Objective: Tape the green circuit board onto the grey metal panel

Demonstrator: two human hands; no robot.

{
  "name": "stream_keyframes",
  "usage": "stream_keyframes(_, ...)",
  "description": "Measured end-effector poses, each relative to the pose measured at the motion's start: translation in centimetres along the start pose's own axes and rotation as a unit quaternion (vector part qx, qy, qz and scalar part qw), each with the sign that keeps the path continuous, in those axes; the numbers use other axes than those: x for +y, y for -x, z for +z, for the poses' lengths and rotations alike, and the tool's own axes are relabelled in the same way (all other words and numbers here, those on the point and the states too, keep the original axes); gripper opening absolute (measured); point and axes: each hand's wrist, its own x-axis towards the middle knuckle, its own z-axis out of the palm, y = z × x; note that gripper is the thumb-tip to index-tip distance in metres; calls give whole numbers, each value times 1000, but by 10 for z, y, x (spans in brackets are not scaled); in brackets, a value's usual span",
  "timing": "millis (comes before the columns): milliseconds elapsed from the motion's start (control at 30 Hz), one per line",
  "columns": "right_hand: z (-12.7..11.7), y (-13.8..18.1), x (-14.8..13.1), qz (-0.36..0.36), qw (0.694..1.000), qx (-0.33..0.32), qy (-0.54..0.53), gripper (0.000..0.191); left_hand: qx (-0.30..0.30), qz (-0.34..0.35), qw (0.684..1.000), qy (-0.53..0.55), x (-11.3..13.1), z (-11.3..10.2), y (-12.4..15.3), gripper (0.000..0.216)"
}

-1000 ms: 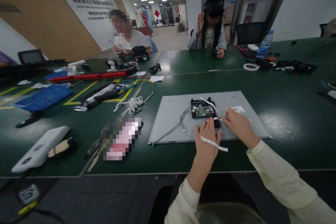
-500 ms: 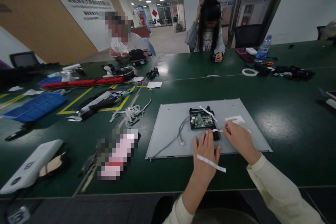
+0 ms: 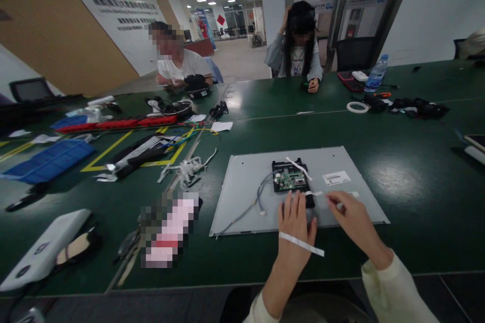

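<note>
My left hand [image 3: 295, 229] lies with fingers stretched out, their tips on the lower edge of a black plastic frame [image 3: 291, 162] that holds a green circuit board [image 3: 290, 180]. A strip of white tape [image 3: 302, 244] is stuck across the back of this hand. My right hand [image 3: 352, 217] is closed in a pinch at a second strip of white tape [image 3: 313, 193], which runs from the frame toward its fingertips. Another white strip [image 3: 299, 167] lies across the frame's upper right. Everything sits on a grey metal panel [image 3: 242, 181], with a grey cable [image 3: 242, 210] trailing left from the board.
A phone [image 3: 172, 232], tangled white strips [image 3: 187, 170] and a blue tray [image 3: 49, 159] are on the green table to the left. A tape roll [image 3: 357, 107] and bottle [image 3: 377, 73] stand farther back right. Two people [image 3: 295, 55] sit across the table.
My right hand has shifted down and slightly right, uncovering the white label on the panel. My left hand stays on the frame. The whole view has tilted slightly.
</note>
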Motion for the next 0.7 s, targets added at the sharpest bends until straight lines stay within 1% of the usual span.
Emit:
stream_keyframes(100, -6, 30, -23, -73, 996, -39, -46, 26, 11, -20, 998, 51, -2, -3, 0, 55)
stream_keyframes(167, -8, 50, -38, -123, 989, -69, -35, 40, 9, -17, 996, 89, -2, -10, 0, 52)
stream_keyframes(233, -10, 64, -50, -158, 985, -69, -18, 50, -8, 0, 993, 117, -2, -19, 0, 53)
stream_keyframes(267, -10, 68, -55, -172, 983, -61, -17, 52, -19, 8, 992, 127, -2, -23, -1, 53)
stream_keyframes(333, -12, 69, -61, -198, 979, -34, -31, 51, -45, 26, 988, 142, -1, -32, -4, 54)
stream_keyframes(400, -14, 64, -67, -226, 973, -9, -48, 48, -69, 42, 986, 148, 1, -39, -9, 57)
stream_keyframes(500, -18, 52, -74, -260, 964, 17, -44, 35, -102, 70, 982, 144, 2, -49, -19, 58)
stream_keyframes(567, -19, 45, -79, -273, 961, 25, -36, 28, -113, 87, 981, 134, 3, -55, -24, 56)
stream_keyframes(700, -18, 39, -85, -273, 960, 34, -50, 26, -114, 115, 981, 103, 1, -61, -29, 53)
